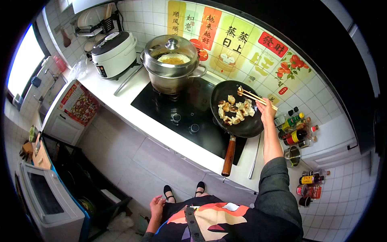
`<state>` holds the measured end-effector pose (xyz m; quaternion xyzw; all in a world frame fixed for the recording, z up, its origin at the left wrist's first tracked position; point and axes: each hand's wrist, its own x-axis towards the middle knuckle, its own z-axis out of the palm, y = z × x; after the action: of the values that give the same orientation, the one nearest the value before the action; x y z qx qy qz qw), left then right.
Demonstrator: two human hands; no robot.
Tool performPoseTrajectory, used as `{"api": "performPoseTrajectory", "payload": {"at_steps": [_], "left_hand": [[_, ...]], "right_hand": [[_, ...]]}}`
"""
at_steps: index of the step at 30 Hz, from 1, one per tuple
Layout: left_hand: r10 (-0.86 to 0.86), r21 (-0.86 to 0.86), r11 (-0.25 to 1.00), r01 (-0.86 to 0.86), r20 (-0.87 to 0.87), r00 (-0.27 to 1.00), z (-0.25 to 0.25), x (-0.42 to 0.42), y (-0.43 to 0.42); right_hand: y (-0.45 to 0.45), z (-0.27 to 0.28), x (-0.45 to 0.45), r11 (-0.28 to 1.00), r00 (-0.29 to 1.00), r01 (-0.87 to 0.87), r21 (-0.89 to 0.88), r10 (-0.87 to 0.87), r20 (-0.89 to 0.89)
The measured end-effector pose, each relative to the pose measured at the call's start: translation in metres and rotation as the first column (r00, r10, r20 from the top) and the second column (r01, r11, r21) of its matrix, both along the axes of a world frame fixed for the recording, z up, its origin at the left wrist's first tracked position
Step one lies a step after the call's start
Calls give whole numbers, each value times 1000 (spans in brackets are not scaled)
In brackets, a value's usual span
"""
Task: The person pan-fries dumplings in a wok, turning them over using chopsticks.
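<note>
My right hand (266,110) is closed around a pair of wooden chopsticks (254,97) over the far right part of a dark frying pan (252,128). The chopstick tips are at a browned dumpling (240,91) near the pan's far wall. Several more dumplings (238,113), some browned and some pale, lie in the middle of the pan. The pan's wooden handle (229,158) points toward me, and neither hand touches it. My left hand (157,206) hangs low beside my body, its fingers loosely bent and apart, with nothing visible in it.
A lidded steel pot (170,76) stands at the back left of the black cooktop (161,111). Left of it are a metal rod (128,80) and a white rice cooker (115,56). Sauce bottles (296,136) and a steel bowl (293,155) stand on the right. A white oven (52,201) is at lower left.
</note>
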<state>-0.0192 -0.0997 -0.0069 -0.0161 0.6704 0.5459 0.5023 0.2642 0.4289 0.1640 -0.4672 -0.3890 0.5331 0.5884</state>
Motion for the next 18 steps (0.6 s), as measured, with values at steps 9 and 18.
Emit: {"api": "performPoseTrajectory", "payload": {"at_steps": [9, 18], "left_hand": [[-143, 64, 988, 143, -11, 990, -4, -16, 21], [-288, 47, 956, 289, -34, 957, -2, -37, 33]], "right_hand": [[-75, 28, 62, 1000, 953, 26, -14, -30, -303], [-207, -29, 224, 843, 807, 518, -142, -537, -245]]}}
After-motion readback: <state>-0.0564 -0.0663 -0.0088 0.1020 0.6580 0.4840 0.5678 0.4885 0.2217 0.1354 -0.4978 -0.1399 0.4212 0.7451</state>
